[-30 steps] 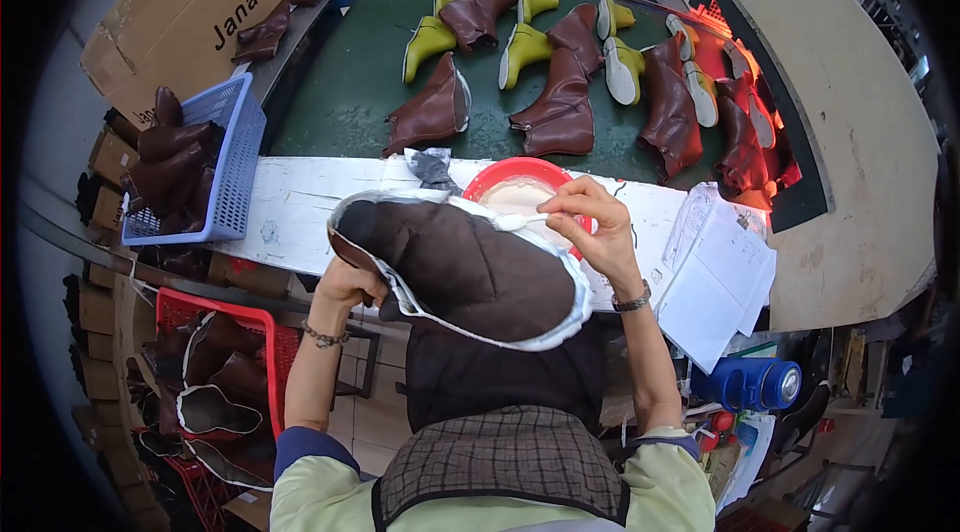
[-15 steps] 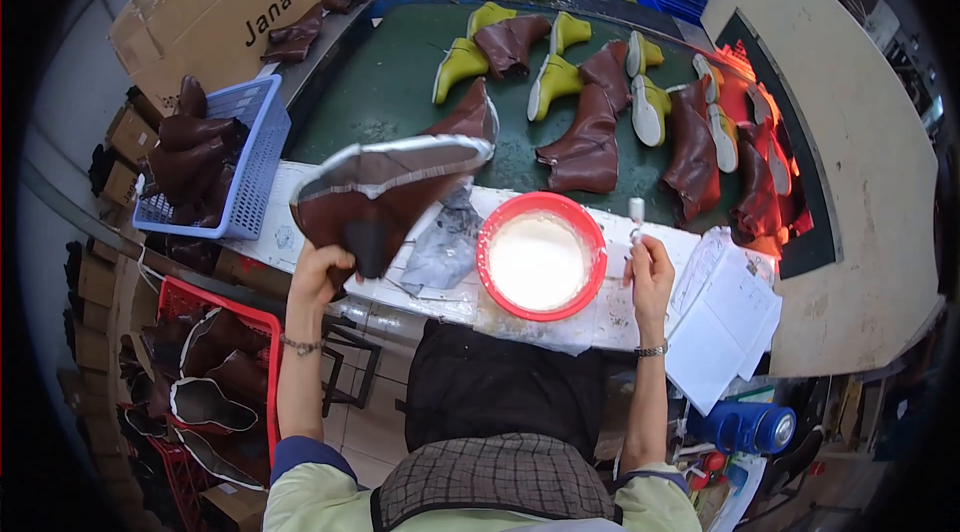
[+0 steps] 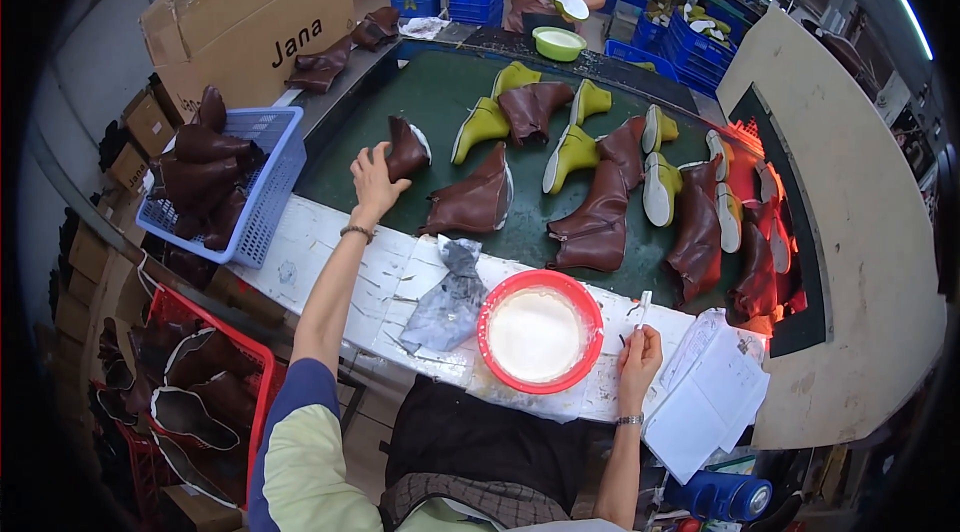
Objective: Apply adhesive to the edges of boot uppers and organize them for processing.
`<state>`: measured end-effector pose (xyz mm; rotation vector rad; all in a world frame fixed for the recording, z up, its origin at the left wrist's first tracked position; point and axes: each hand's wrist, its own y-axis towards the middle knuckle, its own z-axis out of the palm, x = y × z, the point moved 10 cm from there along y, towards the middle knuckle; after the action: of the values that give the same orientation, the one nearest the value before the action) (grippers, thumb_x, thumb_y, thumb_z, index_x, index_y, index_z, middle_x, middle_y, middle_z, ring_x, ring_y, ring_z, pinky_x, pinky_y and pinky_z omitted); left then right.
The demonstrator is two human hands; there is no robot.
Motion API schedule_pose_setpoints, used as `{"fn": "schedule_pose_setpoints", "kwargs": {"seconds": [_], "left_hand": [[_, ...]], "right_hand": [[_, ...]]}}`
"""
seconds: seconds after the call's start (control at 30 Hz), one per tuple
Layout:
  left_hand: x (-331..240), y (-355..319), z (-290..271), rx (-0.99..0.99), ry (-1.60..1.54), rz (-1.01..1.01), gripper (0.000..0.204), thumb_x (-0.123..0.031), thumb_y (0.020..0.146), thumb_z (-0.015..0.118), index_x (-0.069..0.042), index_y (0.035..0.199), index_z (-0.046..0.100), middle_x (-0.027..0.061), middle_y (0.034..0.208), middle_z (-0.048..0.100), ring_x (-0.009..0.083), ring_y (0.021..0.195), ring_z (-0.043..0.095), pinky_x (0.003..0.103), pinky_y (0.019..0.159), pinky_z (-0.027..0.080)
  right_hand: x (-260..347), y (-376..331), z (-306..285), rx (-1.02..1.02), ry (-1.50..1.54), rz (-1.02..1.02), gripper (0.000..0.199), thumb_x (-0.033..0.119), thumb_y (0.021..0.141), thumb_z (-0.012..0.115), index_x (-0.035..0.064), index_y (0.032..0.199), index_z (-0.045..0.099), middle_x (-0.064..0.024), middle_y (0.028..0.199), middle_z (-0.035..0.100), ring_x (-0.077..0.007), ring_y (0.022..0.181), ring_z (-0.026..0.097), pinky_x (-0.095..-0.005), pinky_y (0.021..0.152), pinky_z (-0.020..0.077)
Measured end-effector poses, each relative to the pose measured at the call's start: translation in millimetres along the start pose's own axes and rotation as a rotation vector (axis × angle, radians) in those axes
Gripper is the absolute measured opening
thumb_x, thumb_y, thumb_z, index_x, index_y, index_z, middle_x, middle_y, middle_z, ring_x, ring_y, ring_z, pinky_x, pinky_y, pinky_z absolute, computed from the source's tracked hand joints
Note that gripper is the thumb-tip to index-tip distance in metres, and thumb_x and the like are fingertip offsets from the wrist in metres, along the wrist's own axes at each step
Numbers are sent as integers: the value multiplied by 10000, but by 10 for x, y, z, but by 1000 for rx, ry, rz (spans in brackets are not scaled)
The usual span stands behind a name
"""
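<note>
Just beside spread left fingers [image 3: 379, 160], to their right: brown boot [image 3: 408, 149].

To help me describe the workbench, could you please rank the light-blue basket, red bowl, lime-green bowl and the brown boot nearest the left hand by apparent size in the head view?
1. Light-blue basket
2. Red bowl
3. Brown boot and lime-green bowl: too alike to rank

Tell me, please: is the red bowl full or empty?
The red bowl is not empty: white liquid covers its bottom. Whether it is full, I cannot tell; the depth does not show.
</note>
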<state>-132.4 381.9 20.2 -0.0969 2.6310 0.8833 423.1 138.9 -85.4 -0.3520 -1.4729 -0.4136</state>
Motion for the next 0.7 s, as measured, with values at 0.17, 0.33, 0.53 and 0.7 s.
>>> {"fn": "schedule_pose_setpoints", "kwargs": {"seconds": [0.17,0.33,0.53,0.7], "left_hand": [[-552,-564,655,563,-233,23,1043,-313,562,950,-139,1432,400,239,1340,476,443,1199,534,505,996,496],[-903,-768,788,488,-329,-178,1013,-269,624,939,-150,1458,375,288,1305,429,476,1156,561,493,993,499],[-689,-113,-827,-141,-207,191,595,-153,672,774,-107,1233,582,171,1207,562,440,1135,533,509,1002,452],[1045,-44,-2947,-821,678,-124,566,-163,704,711,-16,1226,548,227,1227,567,428,1172,503,558,952,405]], "right_hand": [[-133,5,-4,5,-14,36,147,153,1055,541,23,1118,568,20,772,542,-6,509,403,-181,409,300],[-134,5,-71,-65,19,17,149,179,1050,563,58,1134,581,42,783,536,4,516,396,-157,403,290],[-98,-2,-44,-57,40,11,147,173,1050,560,55,1135,579,41,781,534,8,507,387,-159,385,264],[-140,-4,-113,-80,38,-3,152,160,1045,561,45,1142,575,38,763,526,-1,505,392,-169,388,275]]}}
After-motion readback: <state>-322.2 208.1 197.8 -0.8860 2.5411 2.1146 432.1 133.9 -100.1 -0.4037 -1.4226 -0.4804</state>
